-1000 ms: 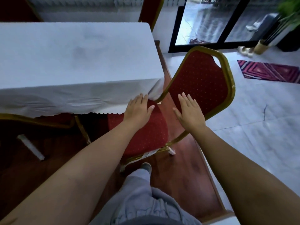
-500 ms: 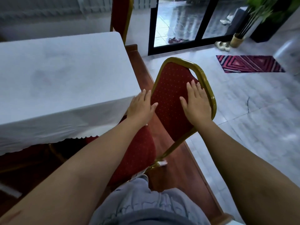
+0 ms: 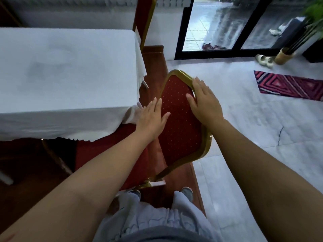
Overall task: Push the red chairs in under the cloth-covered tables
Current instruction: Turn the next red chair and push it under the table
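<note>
A red chair (image 3: 180,130) with a gold frame stands at the near right corner of the table under a white cloth (image 3: 66,75). Its seat (image 3: 104,154) lies partly below the cloth's scalloped hem. My left hand (image 3: 152,119) straddles the left edge of the backrest, thumb on the red pad. My right hand (image 3: 204,103) lies over the upper right gold rim, thumb on the pad and fingers over the frame. A second red chair (image 3: 145,20) stands at the table's far end.
The chair and table sit on a raised brown wooden floor whose edge (image 3: 195,180) borders white marble tiles on the right. A striped rug (image 3: 288,86), pale shoes (image 3: 264,60), a plant pot (image 3: 284,55) and a glass door (image 3: 227,23) lie beyond. My feet stand behind the chair.
Both hands went from hovering over the chair to resting on the backrest edges. The right hand slid up to the gold rim. The backrest has turned and moved closer to the table corner.
</note>
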The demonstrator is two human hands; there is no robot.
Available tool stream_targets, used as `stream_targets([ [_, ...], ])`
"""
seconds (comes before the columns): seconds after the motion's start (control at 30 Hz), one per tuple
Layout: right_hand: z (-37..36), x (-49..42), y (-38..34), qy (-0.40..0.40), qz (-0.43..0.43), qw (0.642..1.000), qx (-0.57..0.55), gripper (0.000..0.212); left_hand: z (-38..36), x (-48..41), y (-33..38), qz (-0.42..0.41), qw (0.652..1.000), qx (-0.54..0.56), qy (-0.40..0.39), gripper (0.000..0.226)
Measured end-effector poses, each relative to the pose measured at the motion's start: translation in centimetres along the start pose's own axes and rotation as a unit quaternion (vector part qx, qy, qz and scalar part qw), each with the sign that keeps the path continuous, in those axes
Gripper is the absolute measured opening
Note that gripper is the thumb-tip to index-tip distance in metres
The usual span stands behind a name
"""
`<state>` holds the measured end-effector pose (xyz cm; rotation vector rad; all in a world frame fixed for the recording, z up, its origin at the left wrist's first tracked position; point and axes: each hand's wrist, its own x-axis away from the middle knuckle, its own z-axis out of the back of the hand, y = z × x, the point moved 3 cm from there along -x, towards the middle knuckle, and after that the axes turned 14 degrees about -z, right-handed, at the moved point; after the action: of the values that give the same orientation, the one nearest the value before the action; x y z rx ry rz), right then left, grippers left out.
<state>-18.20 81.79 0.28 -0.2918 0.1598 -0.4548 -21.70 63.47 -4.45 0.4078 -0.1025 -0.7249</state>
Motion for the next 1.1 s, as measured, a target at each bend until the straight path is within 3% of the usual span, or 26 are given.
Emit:
stream_targets([
  [0.27,1.4,-5.2,1.3,-0.147,0.063,0.980,-0.118,0.049,-3.5,0.0,8.5,0.021,0.987,0.148,0.059,0.069],
  [0.47,1.6,-6.3,2.3,-0.179,0.109,0.971,-0.113,0.048,-4.2,0.2,12.1,-0.012,0.981,0.186,0.049,0.090],
  [0.6,1.4,-6.2,2.4,-0.185,0.129,0.969,-0.100,0.048,-5.2,-0.4,13.9,0.021,0.976,0.210,0.059,0.105],
  [0.83,1.1,-6.3,2.6,-0.171,0.169,0.967,-0.083,0.051,-5.3,0.5,14.9,0.003,0.994,0.074,0.080,0.092],
  [1.1,0.9,-4.4,2.1,-0.127,0.270,0.952,-0.065,0.051,-5.2,3.9,15.5,0.001,0.995,-0.049,0.092,0.080],
])
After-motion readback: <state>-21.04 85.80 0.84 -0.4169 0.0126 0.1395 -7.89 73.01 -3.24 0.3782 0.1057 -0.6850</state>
